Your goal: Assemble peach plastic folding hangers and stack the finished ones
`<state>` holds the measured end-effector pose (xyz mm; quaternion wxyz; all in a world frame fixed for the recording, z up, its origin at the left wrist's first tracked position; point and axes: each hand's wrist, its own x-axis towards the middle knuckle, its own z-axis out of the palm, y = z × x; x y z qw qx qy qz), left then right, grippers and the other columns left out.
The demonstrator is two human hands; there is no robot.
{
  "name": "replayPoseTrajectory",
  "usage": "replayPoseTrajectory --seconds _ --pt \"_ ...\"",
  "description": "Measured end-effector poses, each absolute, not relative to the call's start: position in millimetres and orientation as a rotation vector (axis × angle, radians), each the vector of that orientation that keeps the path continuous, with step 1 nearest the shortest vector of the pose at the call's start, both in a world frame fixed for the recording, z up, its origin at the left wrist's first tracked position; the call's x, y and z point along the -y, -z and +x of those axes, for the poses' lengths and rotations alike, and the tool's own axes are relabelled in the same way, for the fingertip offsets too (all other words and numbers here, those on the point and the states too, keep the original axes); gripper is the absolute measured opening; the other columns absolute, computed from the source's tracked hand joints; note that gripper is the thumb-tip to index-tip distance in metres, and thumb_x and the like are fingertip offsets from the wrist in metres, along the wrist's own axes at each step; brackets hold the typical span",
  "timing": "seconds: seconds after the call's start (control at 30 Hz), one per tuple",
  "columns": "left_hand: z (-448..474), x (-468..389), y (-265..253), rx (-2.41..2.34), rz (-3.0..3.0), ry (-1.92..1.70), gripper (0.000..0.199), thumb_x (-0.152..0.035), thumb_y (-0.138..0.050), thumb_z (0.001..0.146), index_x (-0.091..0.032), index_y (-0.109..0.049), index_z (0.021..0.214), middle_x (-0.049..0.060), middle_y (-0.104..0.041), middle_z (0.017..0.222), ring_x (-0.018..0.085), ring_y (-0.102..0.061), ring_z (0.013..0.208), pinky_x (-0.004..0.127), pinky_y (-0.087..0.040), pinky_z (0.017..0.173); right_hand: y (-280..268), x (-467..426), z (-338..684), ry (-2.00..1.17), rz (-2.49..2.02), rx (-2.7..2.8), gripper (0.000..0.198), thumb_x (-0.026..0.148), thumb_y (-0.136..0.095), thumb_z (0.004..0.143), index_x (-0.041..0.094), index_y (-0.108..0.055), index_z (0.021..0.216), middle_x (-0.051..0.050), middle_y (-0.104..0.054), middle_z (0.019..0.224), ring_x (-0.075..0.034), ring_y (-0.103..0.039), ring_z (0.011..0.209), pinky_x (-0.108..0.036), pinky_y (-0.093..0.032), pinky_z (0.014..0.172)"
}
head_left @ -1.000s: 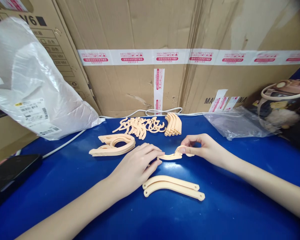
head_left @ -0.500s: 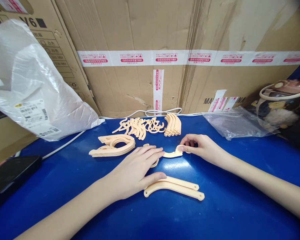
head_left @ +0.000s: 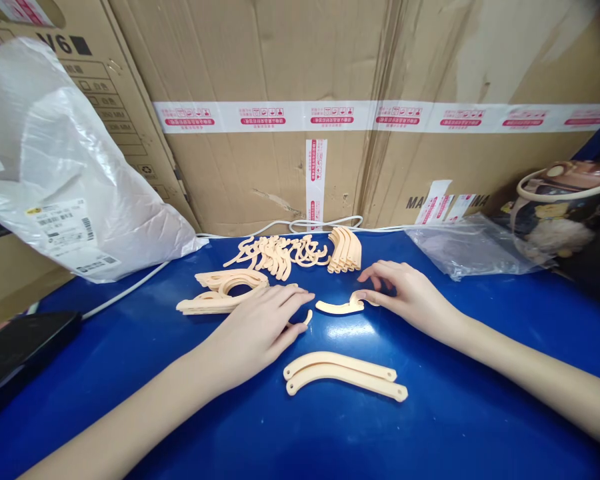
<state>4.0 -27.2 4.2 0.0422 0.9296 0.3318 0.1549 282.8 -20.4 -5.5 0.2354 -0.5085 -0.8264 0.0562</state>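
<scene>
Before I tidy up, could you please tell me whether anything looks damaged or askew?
The cardboard box has a scuff low on its face, left of the vertical tape, suggesting surface damage. The beige pieces show nothing odd.

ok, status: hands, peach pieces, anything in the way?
Left hand over a peach piece, hiding much of it. Right hand at right end of short curved piece. Two long pieces nearer camera.

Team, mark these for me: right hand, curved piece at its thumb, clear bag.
Right hand (head_left: 403,285): head view, back of the hand.
Curved piece (head_left: 337,309): head view, its left arm.
Clear bag (head_left: 459,248): head view, middle of its film.
</scene>
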Motion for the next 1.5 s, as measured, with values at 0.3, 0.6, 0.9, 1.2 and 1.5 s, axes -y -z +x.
replayPoseTrajectory --seconds 0.3,0.6,0.9,1.2,1.5 --pt "-1.4 26.9 -12.6 -1.015 3.007 -0.346 0.015 -0.027 -0.051 0.092 -0.019 -0.061 0.084 0.005 -0.064 0.101 0.022 -0.055 0.093 0.037 -0.039 0.083 -4.0 41.4 271.8 0.015 -1.167 2.333 0.015 0.029 -0.049 0.096 0.02 -0.061 0.093 -0.001 -0.058 0.075 -0.016 -0.052 0.069 -0.031 -0.033 0.068" --pt "-1.0 25.5 -9.9 -0.985 3.044 -0.306 0.02 -0.02 -0.045 0.095 -0.017 -0.059 0.082 0.003 -0.061 0.085 0.02 -0.052 0.083 0.033 -0.037 0.075 -2.6 47.0 263.7 -0.015 -1.05 2.454 0.014 0.023 -0.048 0.095 0.02 -0.056 0.085 -0.001 -0.063 0.078 -0.016 -0.053 0.073 -0.031 -0.031 0.068" --pt "1.6 26.7 -6.8 -0.951 3.091 -0.314 0.019 -0.016 -0.043 0.092 -0.016 -0.055 0.077 0.002 -0.059 0.075 0.018 -0.052 0.071 0.03 -0.038 0.066 0.5 44.3 264.8 -0.092 -1.038 2.445 0.012 0.021 -0.048 0.095 0.019 -0.059 0.09 0.001 -0.063 0.079 -0.015 -0.052 0.072 -0.03 -0.031 0.07" --pt "1.5 30.3 -9.6 -0.944 3.031 -0.301 0.014 -0.011 -0.044 0.091 -0.018 -0.05 0.081 -0.002 -0.055 0.074 0.014 -0.051 0.063 0.025 -0.034 0.054 -0.5 47.3 261.2 -0.032 -0.947 2.458 0.013 0.02 -0.048 0.096 0.018 -0.059 0.089 0.0 -0.062 0.078 -0.014 -0.05 0.071 -0.03 -0.032 0.069" --pt "23.2 69.1 -8.1 -0.401 3.341 -0.731 0.026 -0.009 -0.033 0.096 -0.012 -0.059 0.096 0.004 -0.062 0.083 0.018 -0.056 0.072 0.029 -0.04 0.058 -4.9 65.2 253.7 0.437 -0.607 2.546 0.032 0.016 -0.04 0.098 0.012 -0.05 0.129 -0.001 -0.056 0.069 -0.015 -0.047 0.063 -0.028 -0.035 0.06"
